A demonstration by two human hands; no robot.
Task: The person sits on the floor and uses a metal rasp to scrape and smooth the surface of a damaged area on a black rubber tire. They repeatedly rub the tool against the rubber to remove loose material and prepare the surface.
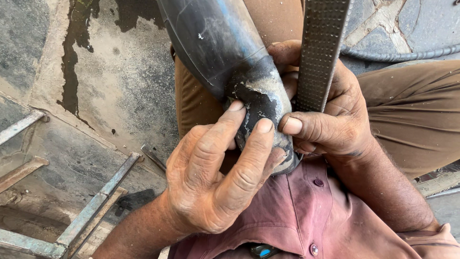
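A black rubber inner tube is lying folded at centre, its scuffed grey patch facing up; a flat perforated metal rasp is standing just right.

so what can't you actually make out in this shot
- Rubber inner tube: the head view's top edge cuts it off, so its full length is unseen.
- Metal rasp: its upper end leaves the top edge; its lower end is hidden inside the right hand.
- Tube's underside: covered by the left hand.
- Metal frame: cut off at the bottom left.
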